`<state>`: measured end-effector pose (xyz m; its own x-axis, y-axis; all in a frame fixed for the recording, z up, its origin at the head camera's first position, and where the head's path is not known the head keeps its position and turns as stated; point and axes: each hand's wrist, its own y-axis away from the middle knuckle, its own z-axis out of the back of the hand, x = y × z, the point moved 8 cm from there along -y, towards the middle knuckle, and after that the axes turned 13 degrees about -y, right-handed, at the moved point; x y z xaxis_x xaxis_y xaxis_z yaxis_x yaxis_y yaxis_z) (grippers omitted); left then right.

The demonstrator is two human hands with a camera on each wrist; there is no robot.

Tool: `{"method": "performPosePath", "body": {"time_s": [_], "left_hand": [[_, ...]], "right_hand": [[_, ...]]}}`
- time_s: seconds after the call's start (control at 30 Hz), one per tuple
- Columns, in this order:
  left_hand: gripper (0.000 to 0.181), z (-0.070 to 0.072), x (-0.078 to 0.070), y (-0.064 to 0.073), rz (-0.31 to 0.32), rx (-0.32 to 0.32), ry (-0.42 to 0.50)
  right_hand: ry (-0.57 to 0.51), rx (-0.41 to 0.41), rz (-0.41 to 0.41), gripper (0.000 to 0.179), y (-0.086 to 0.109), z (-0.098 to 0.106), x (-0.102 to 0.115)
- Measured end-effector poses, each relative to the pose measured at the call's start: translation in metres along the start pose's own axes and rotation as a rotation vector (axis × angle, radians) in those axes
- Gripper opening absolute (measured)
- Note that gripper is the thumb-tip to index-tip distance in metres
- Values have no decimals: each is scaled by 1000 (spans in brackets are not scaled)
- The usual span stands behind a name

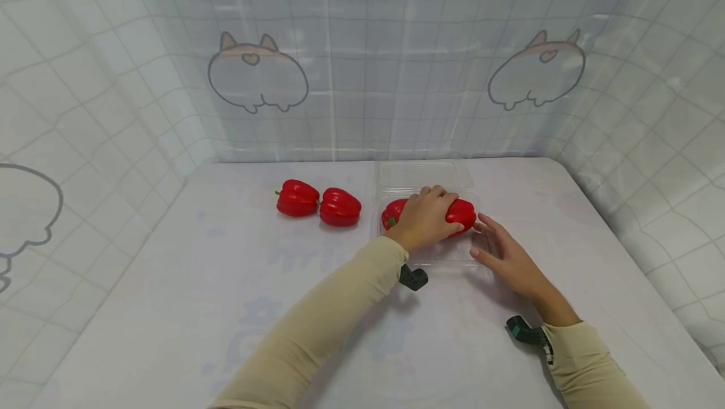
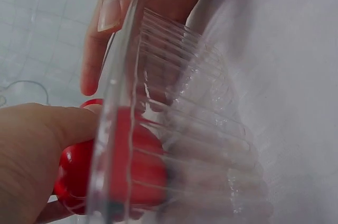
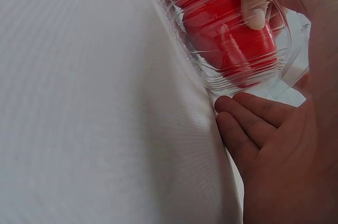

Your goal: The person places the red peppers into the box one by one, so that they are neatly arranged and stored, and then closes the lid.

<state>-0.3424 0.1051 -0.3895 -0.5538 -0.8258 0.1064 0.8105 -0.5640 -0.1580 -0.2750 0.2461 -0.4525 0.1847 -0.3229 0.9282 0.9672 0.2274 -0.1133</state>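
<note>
A clear plastic clamshell box [image 1: 447,257] lies on the table with its lid [image 1: 423,176] folded back, away from me. My left hand [image 1: 428,217] reaches over it and grips a red bell pepper [image 1: 462,214] in the right part of the box. To the left of that hand, partly hidden by it, another red bell pepper [image 1: 391,214] sits inside. My right hand [image 1: 512,264] is at the box's right side, thumb and fingers spread and relaxed. In the right wrist view its fingertips [image 3: 224,105] lie by the box's lower wall, with the gripped pepper [image 3: 232,39] showing through the plastic.
Two more red bell peppers lie side by side left of the box, one farther left [image 1: 297,198] and one nearer [image 1: 340,207]. White table cover [image 1: 187,308] surrounds them. Grid-patterned curtains [image 1: 391,82] stand behind and at both sides. Dark wrist devices [image 1: 413,277] show near both cuffs.
</note>
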Motion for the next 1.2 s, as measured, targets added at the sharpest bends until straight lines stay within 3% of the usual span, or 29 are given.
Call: {"method": "performPosePath", "body": {"time_s": [0.37,0.6,0.9,1.2], "left_hand": [[71,-3,-1,0,-10,31,-25],[72,2,3,4,-18,0,17],[55,21,32,15,16,-75,116],[52,23,51,26,41,-49,99]], "right_hand": [[2,0,8,81,0,1,0],[2,1,1,81,0,1,-2],[25,-3,-9,81,0,0,3],[28,-3,-16,81,0,-1,3]]}}
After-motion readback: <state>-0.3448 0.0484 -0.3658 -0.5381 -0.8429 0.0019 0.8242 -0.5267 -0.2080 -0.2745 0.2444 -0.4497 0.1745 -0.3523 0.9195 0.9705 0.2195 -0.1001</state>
